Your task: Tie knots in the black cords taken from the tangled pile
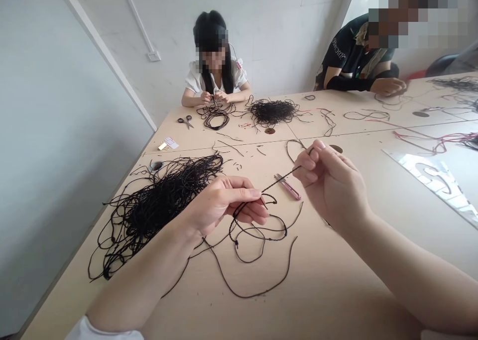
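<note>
My left hand (235, 200) pinches a thin black braided cord (281, 178) between thumb and fingers above the table. The cord runs taut up and to the right, into my right hand (328, 175), whose thumb and curled fingers grip its other part. Below my left hand, loops of black cord (257, 238) hang down and spread over the tabletop, some with small knots. Just past the taut cord lies a pink-handled cutter (288, 186). A large tangled heap of black cords (160, 205) lies left of my left hand, partly behind my forearm.
Across the table (336, 280) a person in white (214, 76) handles cords near scissors (185, 121) and another black cord pile (274, 111). Another person in dark clothing (358, 56) works at the far right. A clear ruler-like sheet (433, 183) and red cords (436, 142) lie at the right.
</note>
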A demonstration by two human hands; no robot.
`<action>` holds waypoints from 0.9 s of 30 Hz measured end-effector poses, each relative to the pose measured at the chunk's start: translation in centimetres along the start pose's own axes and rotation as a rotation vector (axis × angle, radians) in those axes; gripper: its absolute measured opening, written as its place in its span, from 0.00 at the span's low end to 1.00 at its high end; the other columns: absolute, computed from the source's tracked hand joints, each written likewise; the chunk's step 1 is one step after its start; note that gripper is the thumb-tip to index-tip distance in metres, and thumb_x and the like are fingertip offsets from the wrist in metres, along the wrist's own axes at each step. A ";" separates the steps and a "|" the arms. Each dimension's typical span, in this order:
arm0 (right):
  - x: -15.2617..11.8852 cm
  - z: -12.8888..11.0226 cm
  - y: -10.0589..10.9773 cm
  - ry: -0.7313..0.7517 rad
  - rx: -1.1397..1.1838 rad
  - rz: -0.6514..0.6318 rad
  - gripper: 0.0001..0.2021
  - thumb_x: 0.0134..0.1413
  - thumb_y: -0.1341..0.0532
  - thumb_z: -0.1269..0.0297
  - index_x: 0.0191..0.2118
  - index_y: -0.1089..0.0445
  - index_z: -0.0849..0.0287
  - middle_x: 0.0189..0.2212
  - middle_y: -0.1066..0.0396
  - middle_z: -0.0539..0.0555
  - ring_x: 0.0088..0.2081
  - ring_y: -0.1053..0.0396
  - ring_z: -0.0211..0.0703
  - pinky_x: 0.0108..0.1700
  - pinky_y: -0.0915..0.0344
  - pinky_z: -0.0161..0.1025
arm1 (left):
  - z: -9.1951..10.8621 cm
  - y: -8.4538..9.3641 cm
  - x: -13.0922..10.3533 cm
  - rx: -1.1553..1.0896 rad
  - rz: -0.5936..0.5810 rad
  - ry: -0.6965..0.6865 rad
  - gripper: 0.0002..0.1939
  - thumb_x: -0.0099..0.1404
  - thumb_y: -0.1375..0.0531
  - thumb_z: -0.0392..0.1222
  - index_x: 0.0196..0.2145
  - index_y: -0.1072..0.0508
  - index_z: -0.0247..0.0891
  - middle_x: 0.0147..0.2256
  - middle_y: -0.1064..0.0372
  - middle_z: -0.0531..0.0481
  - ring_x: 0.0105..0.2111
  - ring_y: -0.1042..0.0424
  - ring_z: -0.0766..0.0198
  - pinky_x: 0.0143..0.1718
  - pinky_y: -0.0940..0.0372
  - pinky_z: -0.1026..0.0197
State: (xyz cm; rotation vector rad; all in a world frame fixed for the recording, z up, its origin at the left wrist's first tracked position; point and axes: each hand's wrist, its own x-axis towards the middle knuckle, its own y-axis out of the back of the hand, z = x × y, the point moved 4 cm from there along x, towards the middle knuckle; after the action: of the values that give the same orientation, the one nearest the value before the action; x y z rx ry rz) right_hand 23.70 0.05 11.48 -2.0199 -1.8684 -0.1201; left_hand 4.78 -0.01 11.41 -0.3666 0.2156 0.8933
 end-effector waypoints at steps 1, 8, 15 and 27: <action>0.1 0.1 0.1 0.000 0.007 0.007 0.18 0.61 0.45 0.48 0.27 0.47 0.54 0.23 0.47 0.49 0.21 0.51 0.37 0.23 0.47 0.39 | 0.0 0.0 0.0 -0.002 -0.002 -0.001 0.09 0.62 0.37 0.41 0.27 0.24 0.32 0.26 0.22 0.46 0.27 0.21 0.63 0.24 0.34 0.71; 1.0 -0.4 1.5 0.095 -0.022 0.045 0.19 0.61 0.45 0.49 0.25 0.47 0.53 0.21 0.47 0.49 0.22 0.48 0.39 0.24 0.50 0.40 | 0.0 0.3 0.0 -0.012 0.003 -0.002 0.08 0.61 0.37 0.39 0.27 0.25 0.31 0.25 0.23 0.46 0.26 0.22 0.63 0.24 0.33 0.71; 1.4 0.1 2.2 -0.022 0.185 0.163 0.16 0.58 0.39 0.55 0.24 0.43 0.54 0.22 0.45 0.48 0.21 0.48 0.35 0.24 0.47 0.39 | 0.0 0.3 0.1 -0.036 -0.011 0.000 0.08 0.61 0.37 0.38 0.27 0.25 0.31 0.26 0.23 0.46 0.26 0.22 0.63 0.24 0.32 0.71; 2.8 -0.3 4.0 -0.030 -0.052 0.108 0.16 0.59 0.42 0.52 0.24 0.38 0.55 0.30 0.33 0.53 0.30 0.33 0.41 0.28 0.38 0.40 | 0.5 0.5 -0.3 -0.045 -0.067 -0.032 0.12 0.63 0.38 0.36 0.43 0.23 0.30 0.37 0.21 0.39 0.37 0.22 0.59 0.38 0.29 0.64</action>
State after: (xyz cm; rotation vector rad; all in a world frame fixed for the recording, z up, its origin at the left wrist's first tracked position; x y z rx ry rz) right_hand 27.92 2.43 11.77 -2.1645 -1.7870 -0.1102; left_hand 4.26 0.29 11.89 -0.3986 0.1531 0.8381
